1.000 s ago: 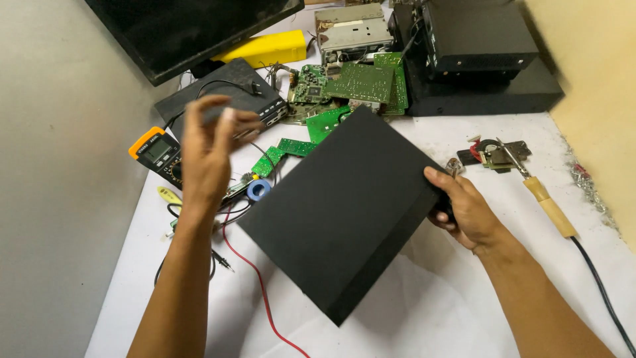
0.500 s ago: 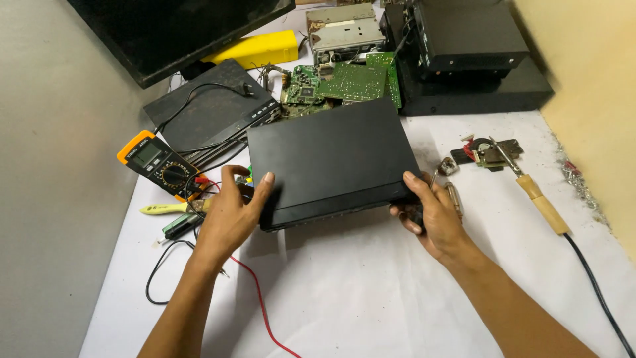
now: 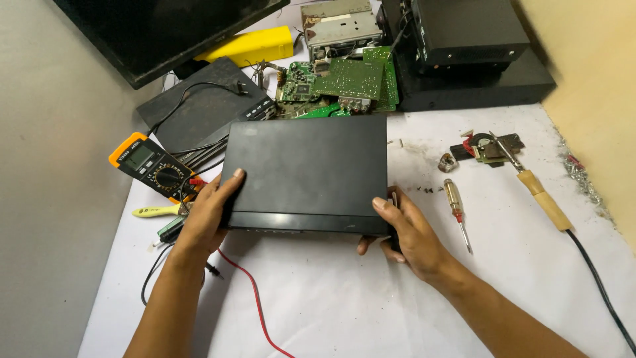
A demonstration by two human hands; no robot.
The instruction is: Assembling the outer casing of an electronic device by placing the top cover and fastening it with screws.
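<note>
A flat black electronics box (image 3: 306, 171) lies level just above the white table, its front edge facing me. My left hand (image 3: 209, 211) grips its near left corner, thumb on the lid. At the near right corner, my right hand (image 3: 409, 232) holds the box with the thumb on top and the fingers underneath.
An orange multimeter (image 3: 151, 166) with red and black leads lies at the left. Green circuit boards (image 3: 344, 81) and black boxes (image 3: 464, 46) sit behind. A screwdriver (image 3: 457, 205) and a soldering iron (image 3: 540, 195) lie at the right, and a dark monitor (image 3: 165, 33) stands at the back left.
The black box was tilted on a corner with only my right hand on it. My left hand has taken its left side and the box now lies level, squared to me.
</note>
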